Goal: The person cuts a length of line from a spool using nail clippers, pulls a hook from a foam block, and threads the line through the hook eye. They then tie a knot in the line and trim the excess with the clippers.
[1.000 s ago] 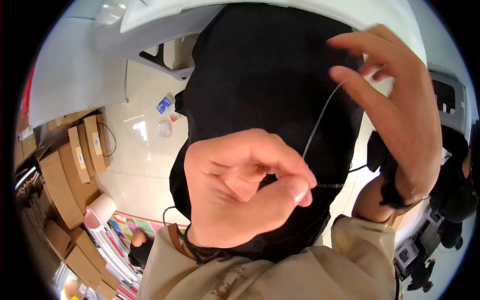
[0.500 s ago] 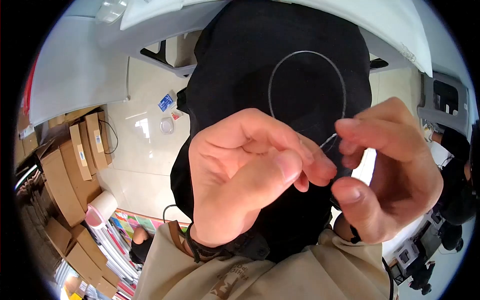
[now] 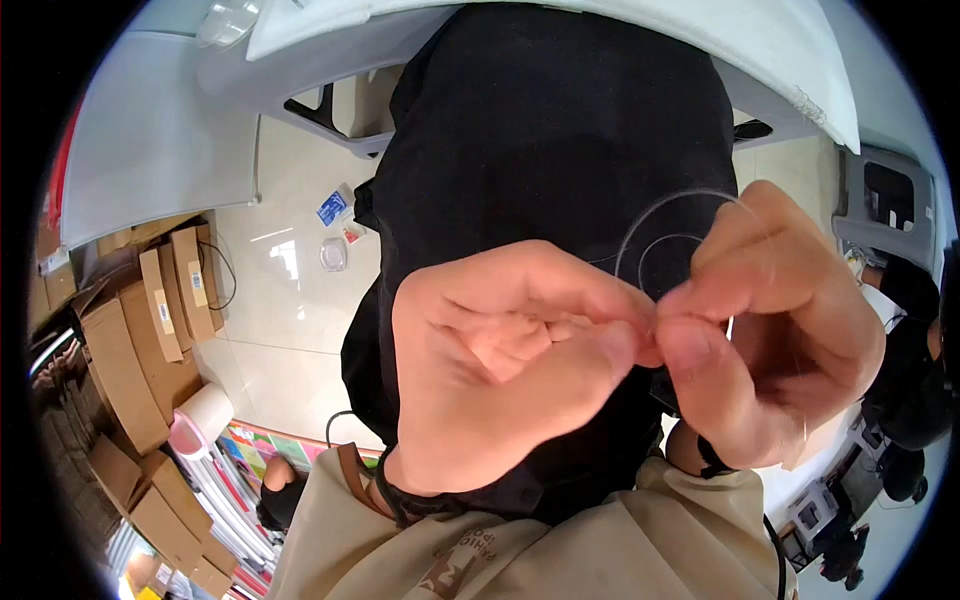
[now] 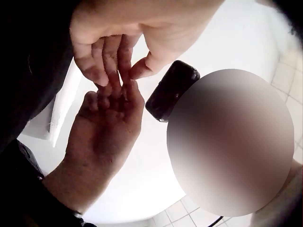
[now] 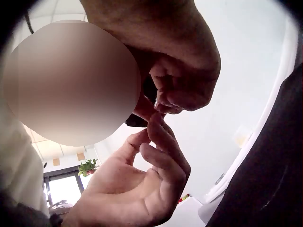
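A thin, clear cord [image 3: 690, 191] arcs above the meeting fingertips in the head view, with a smaller curve of it inside the larger one. My left hand [image 3: 510, 365] pinches the cord between thumb and forefinger, palm turned up. Right beside those fingertips, my right hand [image 3: 790, 325] pinches it with thumb and forefinger. The fingers hide the stretch of cord where the two hands come together. Both hands are held up over the black cloth [image 3: 550, 140] on the lap.
A white-topped table [image 3: 560, 5] stands ahead. Cardboard boxes [image 3: 130, 370] are stacked at the left, beyond a strip of tiled floor [image 3: 280, 330] with a blue packet [image 3: 331, 208] and a clear lid [image 3: 333, 253]. A grey stool [image 3: 888, 195] stands at the right.
My right hand has come down and inward from the upper right to meet the left fingertips. The cord, earlier stretched between the hands, then one wide loop, now curves smaller, nearer the right hand.
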Demonstrator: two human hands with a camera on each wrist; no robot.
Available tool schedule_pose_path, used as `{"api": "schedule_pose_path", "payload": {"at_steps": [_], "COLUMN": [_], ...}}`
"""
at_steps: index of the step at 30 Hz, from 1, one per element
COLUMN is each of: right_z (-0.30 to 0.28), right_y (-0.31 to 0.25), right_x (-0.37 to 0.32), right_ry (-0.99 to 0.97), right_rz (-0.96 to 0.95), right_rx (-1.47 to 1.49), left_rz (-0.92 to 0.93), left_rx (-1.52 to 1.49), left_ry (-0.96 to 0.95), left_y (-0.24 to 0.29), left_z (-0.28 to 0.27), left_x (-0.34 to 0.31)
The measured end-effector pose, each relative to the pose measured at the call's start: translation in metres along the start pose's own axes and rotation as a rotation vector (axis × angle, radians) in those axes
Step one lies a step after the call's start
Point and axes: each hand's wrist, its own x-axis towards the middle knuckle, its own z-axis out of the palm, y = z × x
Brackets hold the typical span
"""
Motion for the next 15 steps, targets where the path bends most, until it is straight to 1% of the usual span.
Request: {"api": "schedule_pose_path", "payload": {"at_steps": [1, 3, 4, 6, 7, 9, 10, 12, 13, 15], "right_z": [-0.001, -0.007, -0.016, -0.017, -0.012, -0.012, -0.020, -0.022, -0.019, -0.008], "right_y": [0.000, -0.001, 0.000, 0.003, 0.007, 0.005, -0.002, -0.008, -0.010, -0.009], "right_x": [0.001, 0.003, 0.004, 0.004, 0.000, 0.002, 0.010, 0.013, 0.012, 0.009], "right_ry": [0.011, -0.042, -0.108, -0.134, -0.094, -0.138, -0.224, -0.290, -0.271, -0.138], "right_rz": [0.034, 0.032, -0.003, -0.095, -0.152, -0.211, -0.212, -0.226, -0.239, -0.259], "right_rx": [0.087, 0.100, 0.026, -0.075, -0.102, -0.175, -0.220, -0.286, -0.306, -0.283], "left_rz": [-0.019, -0.008, 0.000, 0.012, 0.016, 0.020, 0.025, 0.043, 0.053, 0.080], "left_rx": [-0.006, -0.037, -0.051, -0.071, -0.081, -0.097, -0.104, -0.114, -0.122, -0.139], "left_ry": [-0.004, -0.003, -0.004, -0.005, -0.005, 0.006, 0.013, 0.035, 0.046, 0.063], "left_y": [0.001, 0.001, 0.001, -0.001, -0.002, -0.002, -0.002, -0.003, -0.003, -0.005], "left_z": [-0.001, -0.002, -0.003, -0.003, -0.002, 0.000, 0.001, 0.003, 0.003, 0.003], "left_x": [0.000, 0.001, 0.002, 0.002, 0.002, 0.001, 0.001, 0.001, 0.000, 0.000]}}
